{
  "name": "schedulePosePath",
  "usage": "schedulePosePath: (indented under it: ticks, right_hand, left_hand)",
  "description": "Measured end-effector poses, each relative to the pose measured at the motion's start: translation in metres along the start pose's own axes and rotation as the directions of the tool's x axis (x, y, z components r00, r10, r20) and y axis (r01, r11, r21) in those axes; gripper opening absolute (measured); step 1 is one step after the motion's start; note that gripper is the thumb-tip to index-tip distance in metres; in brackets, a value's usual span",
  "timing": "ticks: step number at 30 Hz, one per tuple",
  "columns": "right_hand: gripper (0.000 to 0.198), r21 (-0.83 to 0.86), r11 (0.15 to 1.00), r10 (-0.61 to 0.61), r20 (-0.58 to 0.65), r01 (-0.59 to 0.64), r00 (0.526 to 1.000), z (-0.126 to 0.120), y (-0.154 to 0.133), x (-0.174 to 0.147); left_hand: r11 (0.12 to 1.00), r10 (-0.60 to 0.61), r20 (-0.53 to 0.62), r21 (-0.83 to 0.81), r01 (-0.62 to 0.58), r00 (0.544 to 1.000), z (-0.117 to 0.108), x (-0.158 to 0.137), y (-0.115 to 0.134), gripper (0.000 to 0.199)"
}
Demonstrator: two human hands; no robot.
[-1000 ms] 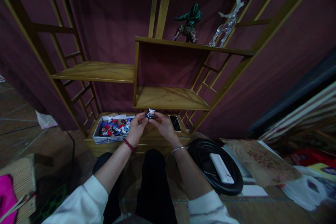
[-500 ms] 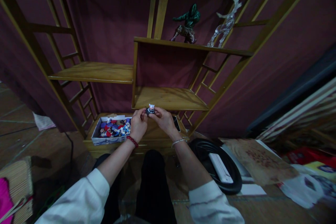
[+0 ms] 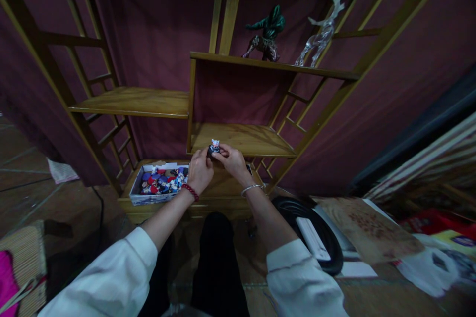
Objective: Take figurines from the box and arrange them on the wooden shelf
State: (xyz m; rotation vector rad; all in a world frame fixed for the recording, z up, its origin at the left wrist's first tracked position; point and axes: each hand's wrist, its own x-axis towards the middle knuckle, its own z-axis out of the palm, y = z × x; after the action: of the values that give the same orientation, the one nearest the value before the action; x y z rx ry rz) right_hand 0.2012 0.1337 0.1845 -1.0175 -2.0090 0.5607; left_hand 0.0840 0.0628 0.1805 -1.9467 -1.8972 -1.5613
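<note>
Between my two hands is a small figurine (image 3: 214,145) with a white cat-like head and a dark base, held upright at the front edge of the middle shelf (image 3: 238,139). The fingers of my left hand (image 3: 201,171) pinch its base from the left. My right hand (image 3: 235,162) grips it from the other side with thumb and fingers. Left of my left hand, an open cardboard box (image 3: 150,200) is filled with several small red, purple, white and blue figurines (image 3: 163,182). It rests on the low wooden ledge (image 3: 219,190).
A green hooded figure (image 3: 271,27) and a clear deer figurine (image 3: 320,39) stand on the upper right shelf (image 3: 297,68). Another shelf (image 3: 141,101) is at left. On the floor to the right lie a coiled black hose (image 3: 336,257), a white bar (image 3: 312,238) and a plastic bag (image 3: 427,262).
Both hands have lifted the figurine slightly up and forward, toward the middle shelf's edge. My left hand has shifted a little to the right.
</note>
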Motion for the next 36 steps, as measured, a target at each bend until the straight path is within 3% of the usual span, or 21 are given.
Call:
schedulePosePath:
  ticks: [14, 22, 36]
  right_hand:
    - [0.032, -0.020, 1.000, 0.003, 0.013, -0.003, 1.000, 0.002, 0.003, 0.014]
    - [0.032, -0.046, 0.999, -0.004, 0.006, 0.004, 1.000, 0.003, 0.006, 0.020]
    - [0.031, -0.107, 0.994, 0.010, 0.012, -0.009, 1.000, 0.002, 0.010, 0.034]
  left_hand:
    - [0.998, 0.042, -0.005, 0.050, -0.042, 0.999, 0.006, 0.007, 0.000, 0.047]
    - [0.993, 0.022, 0.060, 0.113, -0.029, 0.998, 0.008, 0.012, 0.001, 0.043]
    - [0.982, 0.080, 0.078, 0.165, -0.092, 0.994, 0.017, 0.025, -0.005, 0.042]
